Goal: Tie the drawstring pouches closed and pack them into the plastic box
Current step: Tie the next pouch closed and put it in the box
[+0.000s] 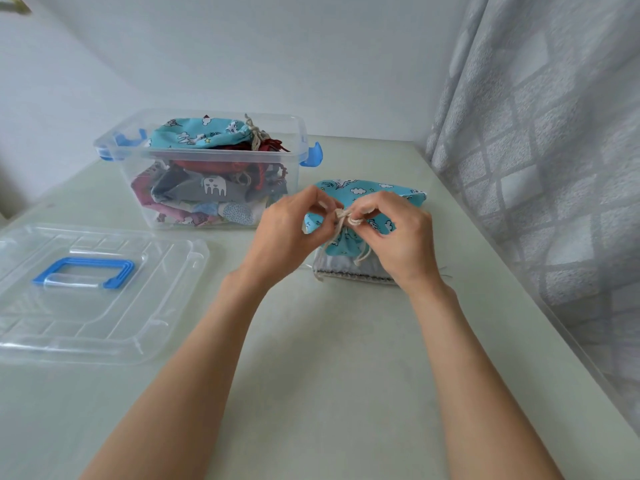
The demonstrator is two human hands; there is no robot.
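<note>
Drawstring knot being formed on the turquoise pouch (360,194), which is lying flat on the table (346,341) just to the right of the plastic box (207,168), the landmark used throughout. I am working the cream cord (346,218) at the gathered mouth of the pouch: my left hand (287,233) is pinching one strand between thumb and fingertips, and my right hand (398,237) is pinching the loop on the other side, the remaining fingers curling loosely. The two hands are nearly touching over the knot. A second pouch, grey (349,270), is lying under the turquoise one, on the side facing me; its cord ends are trailing out beside it.

To do this step well, I judge that I should be pulling both strands apart evenly and level, keeping the gathers bunched tight beneath the knot so the mouth is not reopening, and holding close to the knot rather than at the cord ends, which would be giving less control.

The box is sitting open and already holding many tied pouches (201,135), heaped to its rim. Its clear lid (86,292) with the blue handle (83,273) is resting on the table in front of the box and to its left. A patterned curtain (536,133) is hanging far right of the box.
</note>
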